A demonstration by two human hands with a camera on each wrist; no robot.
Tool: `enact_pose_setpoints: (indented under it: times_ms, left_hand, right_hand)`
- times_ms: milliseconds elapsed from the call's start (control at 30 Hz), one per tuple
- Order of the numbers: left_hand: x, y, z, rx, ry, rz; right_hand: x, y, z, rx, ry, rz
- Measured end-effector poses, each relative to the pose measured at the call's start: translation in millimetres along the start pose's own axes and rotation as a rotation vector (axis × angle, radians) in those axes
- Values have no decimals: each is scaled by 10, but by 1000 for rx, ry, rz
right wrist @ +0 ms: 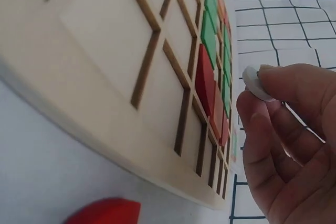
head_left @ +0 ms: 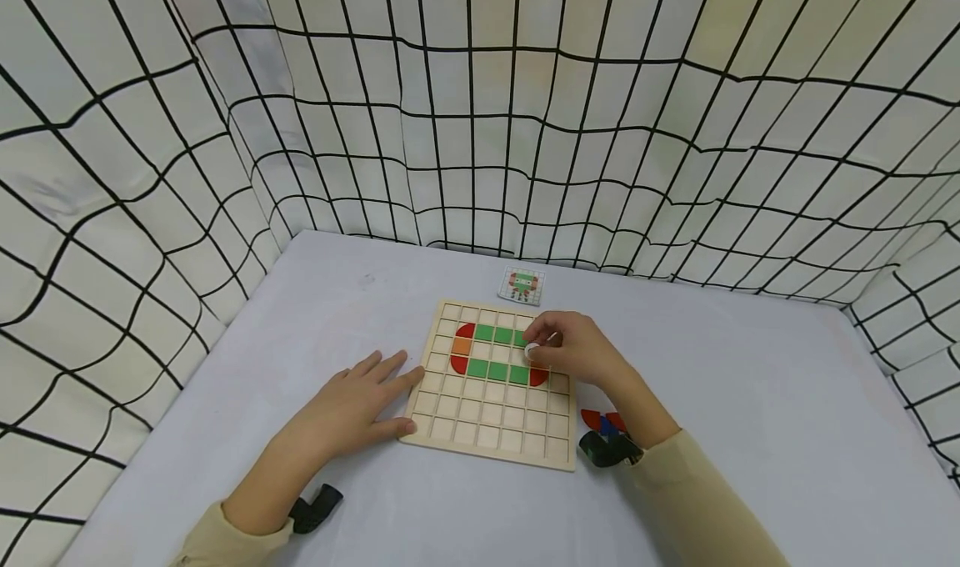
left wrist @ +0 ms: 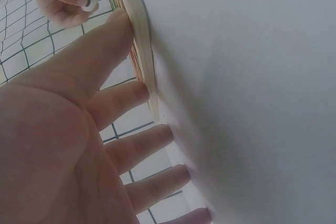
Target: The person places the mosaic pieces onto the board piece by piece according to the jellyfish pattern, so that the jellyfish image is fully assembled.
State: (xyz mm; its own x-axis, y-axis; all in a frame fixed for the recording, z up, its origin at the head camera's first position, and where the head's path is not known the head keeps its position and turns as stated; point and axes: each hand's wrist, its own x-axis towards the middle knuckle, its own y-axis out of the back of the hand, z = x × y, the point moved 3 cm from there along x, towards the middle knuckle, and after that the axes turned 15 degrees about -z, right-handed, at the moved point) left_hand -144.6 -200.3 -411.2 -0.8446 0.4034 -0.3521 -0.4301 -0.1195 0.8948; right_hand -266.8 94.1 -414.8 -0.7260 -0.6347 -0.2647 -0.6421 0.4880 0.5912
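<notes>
A wooden grid board (head_left: pixel 480 413) lies on the table, with green tiles (head_left: pixel 497 371), rounded red tiles (head_left: pixel 459 365) and an orange tile (head_left: pixel 461 346) set in its upper cells. Over the right part of this pattern, my right hand (head_left: pixel 581 346) pinches a small white disc (right wrist: pixel 255 83) between thumb and fingers. A dark spot shows on the disc (left wrist: pixel 90 2) in the left wrist view. My left hand (head_left: pixel 352 408) has its fingers spread, with thumb and index fingertip at the board's left edge. The right hand covers some cells in the head view.
A small pattern card (head_left: pixel 522 285) lies behind the board. Loose red pieces (head_left: pixel 591 418) and a blue piece (head_left: pixel 606 427) lie to its right, partly behind the right wrist's black strap (head_left: pixel 600 450). Black netting (head_left: pixel 510 117) over white sheeting surrounds the table.
</notes>
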Motion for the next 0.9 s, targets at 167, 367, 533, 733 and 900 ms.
enact_pose_setpoints:
  times_ms: [167,367,533,733,900]
  left_hand:
    - [3,-7,-5,-3,-2,-3]
    - [1,-3,-3,2,-8,-1]
    - [7,-4,-7,8,-3,-2]
    - [7,-8,-3,10,-10,0]
    - [0,-6,-8,4,-7,-1]
  right_hand:
    - [93,-45,-31,-88,-34,-11]
    - [153,-98,-56,-136,-61,-10]
    - [171,-111,-86,-153,-72,-1]
    - [177,-101,-104,-201,-99,26]
    - [150,-69,-107,-223,-88,49]
